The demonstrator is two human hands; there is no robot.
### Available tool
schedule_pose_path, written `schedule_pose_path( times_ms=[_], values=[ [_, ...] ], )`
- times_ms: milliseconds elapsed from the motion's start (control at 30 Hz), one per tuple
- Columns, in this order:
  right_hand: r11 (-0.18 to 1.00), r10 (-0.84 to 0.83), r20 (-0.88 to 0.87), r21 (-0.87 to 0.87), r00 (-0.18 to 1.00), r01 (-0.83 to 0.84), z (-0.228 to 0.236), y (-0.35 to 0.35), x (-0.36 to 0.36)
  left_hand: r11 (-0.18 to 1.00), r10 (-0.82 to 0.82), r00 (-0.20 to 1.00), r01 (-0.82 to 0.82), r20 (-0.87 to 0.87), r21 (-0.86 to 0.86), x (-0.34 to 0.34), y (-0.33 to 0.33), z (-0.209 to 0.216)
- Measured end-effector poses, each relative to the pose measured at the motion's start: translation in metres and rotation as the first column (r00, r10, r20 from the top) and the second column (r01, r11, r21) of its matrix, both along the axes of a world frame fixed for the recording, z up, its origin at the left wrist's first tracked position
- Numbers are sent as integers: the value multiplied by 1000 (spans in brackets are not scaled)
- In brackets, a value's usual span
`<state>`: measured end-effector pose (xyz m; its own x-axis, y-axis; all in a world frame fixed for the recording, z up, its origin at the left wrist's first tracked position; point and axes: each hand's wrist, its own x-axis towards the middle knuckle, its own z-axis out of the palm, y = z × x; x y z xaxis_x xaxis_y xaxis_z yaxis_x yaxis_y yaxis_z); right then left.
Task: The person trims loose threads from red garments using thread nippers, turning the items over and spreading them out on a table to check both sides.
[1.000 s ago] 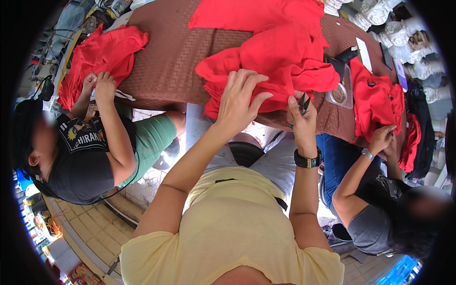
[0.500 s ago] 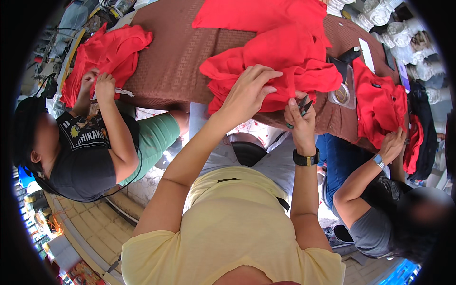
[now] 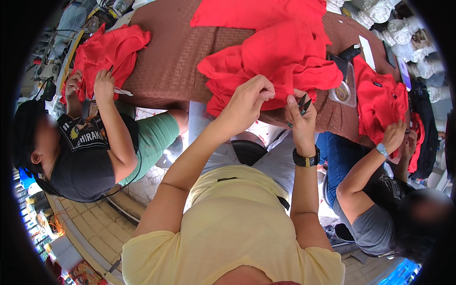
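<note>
A bunched red garment (image 3: 266, 57) lies at the table's near edge in front of me and hangs partly over it. My left hand (image 3: 249, 102) is over its near left part, fingers curled with thumb and forefinger pinched together. Whatever is in that pinch is too small to make out. My right hand (image 3: 302, 116) is closed around small thread snips (image 3: 305, 105), dark blades pointing up past the fingers. Its thumb and fingertips also meet the garment's near edge. The snips' handles are mostly hidden in the palm.
A brown patterned cloth (image 3: 175, 42) covers the table. Right of the garment sits a clear plastic box (image 3: 343, 90). A person at left handles red fabric (image 3: 114, 52); another at right handles a red garment (image 3: 380, 97). White ornate pieces (image 3: 399, 31) stand at far right.
My left hand has drawn down toward me, its spread fingers curling into a pinch. My right hand stays almost in place with the snips. Both neighbours' hands have shifted slightly.
</note>
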<state>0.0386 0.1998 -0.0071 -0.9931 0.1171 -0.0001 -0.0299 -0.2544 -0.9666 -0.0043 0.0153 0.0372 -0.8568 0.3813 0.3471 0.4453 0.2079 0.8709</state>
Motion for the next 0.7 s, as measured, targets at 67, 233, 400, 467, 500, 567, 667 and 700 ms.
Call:
schedule_pose_path(
  times_ms=[67, 233, 400, 467, 500, 567, 667, 700],
  values=[
    [1000, -20, 4, 24, 1000, 20, 1, -1, 0, 997, 52, 998, -53, 32, 49, 5, 5, -4],
    [995, -56, 3, 81, 998, 56, 6, -2, 2, 985, 164, 985, -161, -59, 55, 8, 22, -11],
    [992, -77, 21, 102, 997, 74, 7, -2, 2, 968, 248, 932, -227, -264, 106, 3, 27, -30],
    [989, -84, 31, 121, 996, 80, 6, -1, 3, 966, 255, 923, -230, -288, 117, 1, 28, -31],
    [986, -88, 6, 139, 996, 87, 7, -2, 4, 967, 250, 928, -225, -276, 119, 0, 28, -31],
    [980, -95, -33, 171, 995, 100, 8, -5, 3, 964, 255, 940, -227, -228, 140, 2, 29, -30],
    [971, -115, -42, 204, 992, 121, 9, -8, 4, 956, 270, 944, -240, -190, 167, 7, 33, -27],
    [969, -124, -40, 210, 991, 130, 9, -9, 5, 958, 270, 936, -238, -227, 157, 7, 33, -23]
  ],
)
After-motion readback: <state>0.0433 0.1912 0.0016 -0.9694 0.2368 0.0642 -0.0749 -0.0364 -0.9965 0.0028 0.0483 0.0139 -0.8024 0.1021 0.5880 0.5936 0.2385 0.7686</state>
